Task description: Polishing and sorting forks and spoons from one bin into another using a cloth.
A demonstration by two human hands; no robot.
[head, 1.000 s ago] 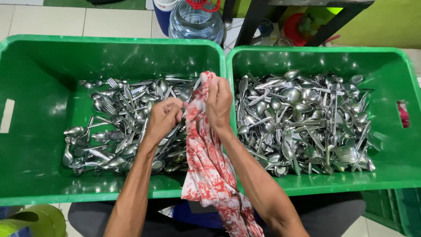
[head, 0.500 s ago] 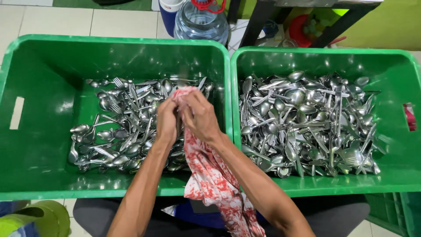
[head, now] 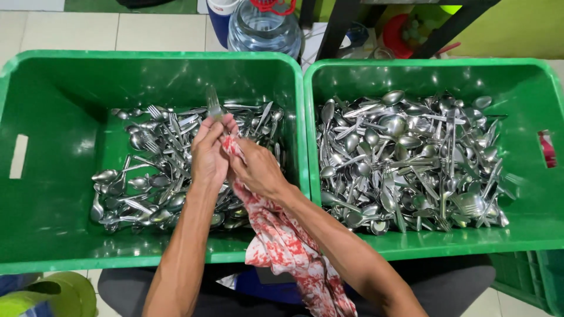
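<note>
My left hand point(head: 208, 155) holds a metal fork point(head: 213, 105) upright, its tines sticking up above my fingers over the left green crate point(head: 35, 223). My right hand point(head: 255, 170) grips a red-and-white patterned cloth point(head: 282, 246) against the fork's handle; the cloth hangs down over the crate's front rim toward my lap. Both hands are pressed together above a pile of forks and spoons point(head: 153, 170) in the left crate.
The right green crate point(head: 529, 235) holds a larger heap of spoons and forks point(head: 411, 158). Beyond the crates stand a clear water jug point(head: 264, 29) and a dark table leg point(head: 341, 26). A yellow-green container point(head: 59, 293) sits at lower left.
My hands have shifted left from the divider to over the left crate. A fork now sticks up from my left hand, and the cloth is bunched lower between my hands.
</note>
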